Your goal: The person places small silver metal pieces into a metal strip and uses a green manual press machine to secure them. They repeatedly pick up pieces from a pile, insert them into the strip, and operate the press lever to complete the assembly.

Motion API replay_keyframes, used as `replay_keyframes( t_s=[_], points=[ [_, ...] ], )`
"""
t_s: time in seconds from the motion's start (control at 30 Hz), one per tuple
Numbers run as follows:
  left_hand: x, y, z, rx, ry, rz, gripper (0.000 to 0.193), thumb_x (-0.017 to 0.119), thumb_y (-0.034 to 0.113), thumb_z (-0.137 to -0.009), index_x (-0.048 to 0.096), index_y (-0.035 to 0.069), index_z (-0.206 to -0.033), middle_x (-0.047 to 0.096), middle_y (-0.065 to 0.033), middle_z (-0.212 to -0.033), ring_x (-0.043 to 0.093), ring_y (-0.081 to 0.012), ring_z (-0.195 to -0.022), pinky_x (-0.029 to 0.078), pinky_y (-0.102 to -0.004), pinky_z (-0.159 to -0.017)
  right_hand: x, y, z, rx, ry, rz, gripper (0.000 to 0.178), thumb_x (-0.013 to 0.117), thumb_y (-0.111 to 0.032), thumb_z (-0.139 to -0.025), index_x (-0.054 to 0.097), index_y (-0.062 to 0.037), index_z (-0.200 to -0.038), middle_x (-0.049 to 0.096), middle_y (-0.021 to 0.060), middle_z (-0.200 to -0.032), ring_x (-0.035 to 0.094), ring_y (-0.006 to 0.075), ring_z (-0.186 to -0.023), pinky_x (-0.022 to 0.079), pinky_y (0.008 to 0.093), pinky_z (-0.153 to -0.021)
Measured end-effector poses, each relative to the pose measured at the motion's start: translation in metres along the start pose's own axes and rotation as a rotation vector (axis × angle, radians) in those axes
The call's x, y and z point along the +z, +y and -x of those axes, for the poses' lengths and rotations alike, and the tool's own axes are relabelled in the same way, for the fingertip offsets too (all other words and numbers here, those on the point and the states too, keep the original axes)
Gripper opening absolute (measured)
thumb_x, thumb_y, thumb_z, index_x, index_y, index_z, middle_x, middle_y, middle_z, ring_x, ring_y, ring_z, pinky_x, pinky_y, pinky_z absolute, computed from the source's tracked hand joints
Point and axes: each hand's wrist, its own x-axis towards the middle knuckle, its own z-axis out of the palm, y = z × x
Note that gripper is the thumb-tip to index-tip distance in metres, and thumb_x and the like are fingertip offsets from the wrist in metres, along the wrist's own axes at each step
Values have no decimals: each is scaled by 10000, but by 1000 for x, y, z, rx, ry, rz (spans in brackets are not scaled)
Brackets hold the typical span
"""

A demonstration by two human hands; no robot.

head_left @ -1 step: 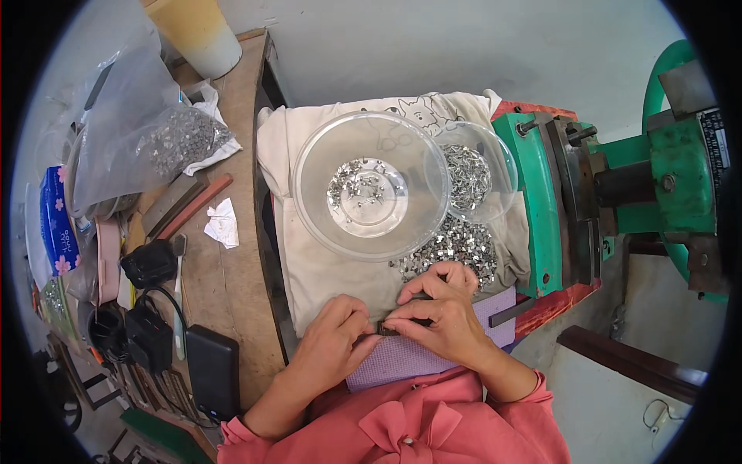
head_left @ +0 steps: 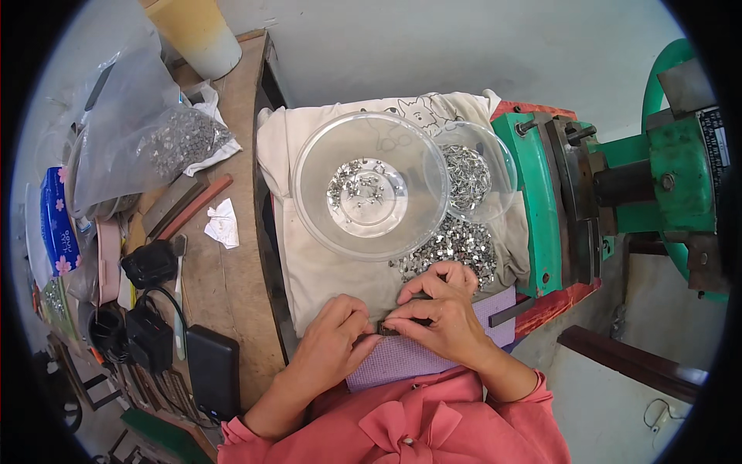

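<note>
My left hand is closed, its thumb and curled fingers pinched near the front edge of the cloth. Facing it, my right hand is also closed, thumb and forefinger together, other fingers bent. Between the fingertips shows a small dark piece, too small to name and partly hidden. A purple textured mat lies under the hands. Just beyond my right hand, small shiny metal parts are heaped on the pale cloth. A large clear tub with some metal pieces stands behind, beside a smaller clear bowl holding silvery parts.
At right stands a green machine with a dark metal front. A wooden table on the left bears a black power bank, cables, a bag of metal bits, a crumpled tissue and a yellowish container.
</note>
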Motion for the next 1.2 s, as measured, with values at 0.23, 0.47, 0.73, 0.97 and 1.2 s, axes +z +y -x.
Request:
replay_keyframes(
  t_s=[0.23,0.47,0.73,0.97,1.2],
  points=[
    [0,0,0,5,3,-7,220,820,88,-742,636,19,-841,573,-114,-1029,598,-300,-925,489,-372,-771,-4,2,-1,19,-5,-35,151,868,-276,-684,801,-215,-805,649,-96,-932,510,187,-1046,260,419,-973],
    [1,-2,0,11,3,-11,224,821,96,-741,637,18,-840,572,-113,-1025,598,-302,-929,489,-375,-777,-13,4,-2,42,-23,-101,160,865,-276,-706,791,-181,-811,658,-82,-922,525,190,-1032,294,386,-966],
    [2,-3,2,16,16,-21,227,823,100,-740,637,12,-836,575,-116,-1017,600,-306,-928,489,-376,-780,-58,0,-18,-1,184,-92,100,835,-147,-727,783,-139,-812,666,-27,-911,530,223,-1010,374,366,-920],
    [1,2,0,21,8,-5,234,791,36,-745,593,-3,-863,563,-135,-1002,587,-339,-930,486,-407,-785,-97,31,-77,31,576,230,100,793,-141,-771,728,-102,-837,675,15,-969,536,251,-1013,394,375,-932],
    [2,2,1,-26,24,-4,271,814,66,-743,617,-11,-912,567,-136,-1026,604,-325,-914,498,-387,-758,-89,18,-55,-50,412,64,88,767,-120,-796,719,-101,-867,671,30,-995,527,263,-1043,391,398,-942]
  ],
)
